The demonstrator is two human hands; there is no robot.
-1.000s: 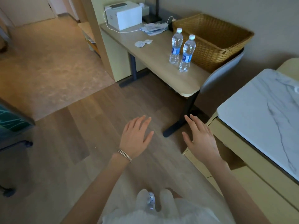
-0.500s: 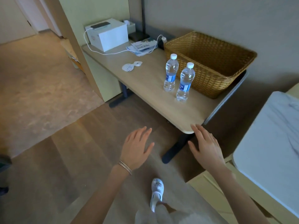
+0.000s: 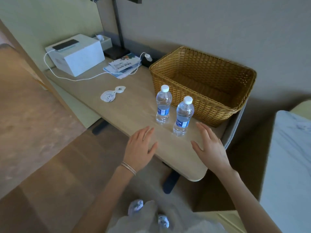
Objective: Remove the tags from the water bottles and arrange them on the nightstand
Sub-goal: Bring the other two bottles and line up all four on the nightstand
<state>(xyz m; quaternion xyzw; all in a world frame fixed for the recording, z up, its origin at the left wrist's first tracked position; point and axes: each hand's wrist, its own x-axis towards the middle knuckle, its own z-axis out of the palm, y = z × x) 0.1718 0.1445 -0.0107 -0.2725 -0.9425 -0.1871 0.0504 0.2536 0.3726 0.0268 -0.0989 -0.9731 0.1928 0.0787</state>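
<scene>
You have closed in on the surface (image 3: 134,113): both grips, left hand (image 3: 140,147) and right hand (image 3: 211,148), hover open and empty, just short of the bottles (image 3: 183,116), tags untouched.

Hotel rm (bed (image 3: 289,157), desk (image 3: 131,105)).

The lamp post (image 3: 117,22) runs out of the top edge, its head cut off. The bed (image 3: 289,165) is cropped at the right. Label print on both bottles (image 3: 162,105) is too small to read, as are the leaflets (image 3: 123,65). The basket (image 3: 202,84) hides the counter (image 3: 131,105) corner behind it; both shoes (image 3: 135,206) are blurred.
</scene>
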